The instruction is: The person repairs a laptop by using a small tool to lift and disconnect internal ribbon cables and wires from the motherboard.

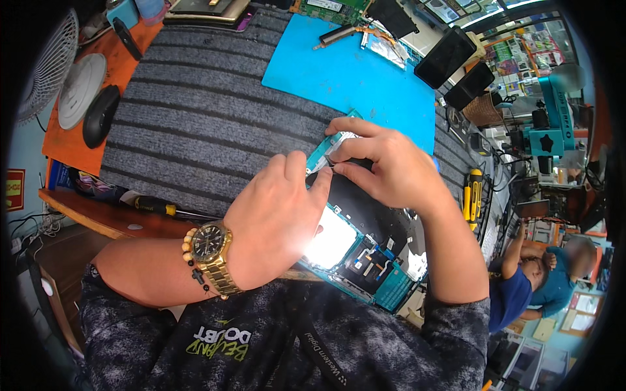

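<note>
Orange desk (65,148), left of frame: black mouse (102,116) and white fan base (83,91) on it. Grey striped mat (195,124) spread across centre. Blue mat (326,72) overlying, upper centre; silver part (390,51) on its top edge.

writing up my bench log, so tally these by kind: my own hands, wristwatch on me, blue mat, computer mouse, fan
Your own hands: 2 (left hand, right hand)
Wristwatch: 1
Blue mat: 1
Computer mouse: 1
Fan: 1
Total: 6
</note>
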`<act>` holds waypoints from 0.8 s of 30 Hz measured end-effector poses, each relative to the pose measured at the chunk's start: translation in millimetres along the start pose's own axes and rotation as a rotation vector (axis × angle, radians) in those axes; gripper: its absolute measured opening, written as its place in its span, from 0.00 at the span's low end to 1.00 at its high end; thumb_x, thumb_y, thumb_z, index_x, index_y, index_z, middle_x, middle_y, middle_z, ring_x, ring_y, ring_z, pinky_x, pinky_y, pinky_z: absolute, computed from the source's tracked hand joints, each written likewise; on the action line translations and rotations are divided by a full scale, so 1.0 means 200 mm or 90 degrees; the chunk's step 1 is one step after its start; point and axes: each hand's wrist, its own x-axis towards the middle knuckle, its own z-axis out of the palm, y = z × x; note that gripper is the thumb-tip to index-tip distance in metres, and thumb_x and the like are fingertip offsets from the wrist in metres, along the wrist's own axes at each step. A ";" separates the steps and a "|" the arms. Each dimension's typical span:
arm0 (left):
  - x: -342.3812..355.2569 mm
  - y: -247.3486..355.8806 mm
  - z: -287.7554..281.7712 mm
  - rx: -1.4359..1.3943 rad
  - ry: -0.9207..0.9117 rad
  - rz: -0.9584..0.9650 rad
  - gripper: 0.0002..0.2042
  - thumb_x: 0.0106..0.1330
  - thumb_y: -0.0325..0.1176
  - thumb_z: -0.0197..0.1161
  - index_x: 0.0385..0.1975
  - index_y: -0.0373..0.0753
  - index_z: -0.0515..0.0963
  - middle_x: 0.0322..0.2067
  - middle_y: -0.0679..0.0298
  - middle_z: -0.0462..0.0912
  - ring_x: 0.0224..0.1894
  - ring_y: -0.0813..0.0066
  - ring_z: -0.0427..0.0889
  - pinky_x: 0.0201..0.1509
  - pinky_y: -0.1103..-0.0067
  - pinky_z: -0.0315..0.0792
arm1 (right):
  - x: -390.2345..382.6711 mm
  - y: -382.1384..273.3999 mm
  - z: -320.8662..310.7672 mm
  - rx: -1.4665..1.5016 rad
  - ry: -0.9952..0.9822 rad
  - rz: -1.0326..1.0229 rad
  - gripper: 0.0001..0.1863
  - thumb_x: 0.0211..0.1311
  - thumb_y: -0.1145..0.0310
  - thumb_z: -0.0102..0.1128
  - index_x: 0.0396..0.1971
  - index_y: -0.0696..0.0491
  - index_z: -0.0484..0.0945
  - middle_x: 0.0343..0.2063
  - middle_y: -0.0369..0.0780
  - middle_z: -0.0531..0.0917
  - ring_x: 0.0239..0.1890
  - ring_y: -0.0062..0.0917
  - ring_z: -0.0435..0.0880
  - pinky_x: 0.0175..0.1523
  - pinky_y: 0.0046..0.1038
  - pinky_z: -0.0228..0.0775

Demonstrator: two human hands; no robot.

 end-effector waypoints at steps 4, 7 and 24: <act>0.00 -0.01 0.00 -0.011 -0.006 0.000 0.40 0.64 0.37 0.88 0.76 0.28 0.82 0.50 0.50 0.76 0.55 0.49 0.82 0.60 0.60 0.83 | 0.10 -0.03 -0.12 -0.114 -0.064 -0.051 0.07 0.69 0.69 0.84 0.45 0.46 0.99 0.64 0.32 0.94 0.43 0.39 0.98 0.44 0.39 0.90; 0.00 -0.01 0.00 -0.010 -0.007 0.002 0.41 0.63 0.37 0.88 0.76 0.27 0.82 0.50 0.49 0.76 0.55 0.48 0.82 0.60 0.60 0.83 | 0.15 -0.10 -0.16 -0.218 -0.092 -0.082 0.05 0.67 0.67 0.85 0.41 0.43 0.99 0.62 0.30 0.94 0.43 0.37 0.97 0.44 0.41 0.89; 0.00 -0.01 0.00 -0.001 0.008 -0.005 0.39 0.63 0.37 0.89 0.74 0.29 0.83 0.51 0.51 0.76 0.55 0.51 0.82 0.59 0.61 0.84 | 0.00 0.04 -0.03 0.046 0.014 -0.066 0.09 0.69 0.71 0.84 0.48 0.50 0.99 0.66 0.39 0.93 0.50 0.43 0.98 0.55 0.43 0.91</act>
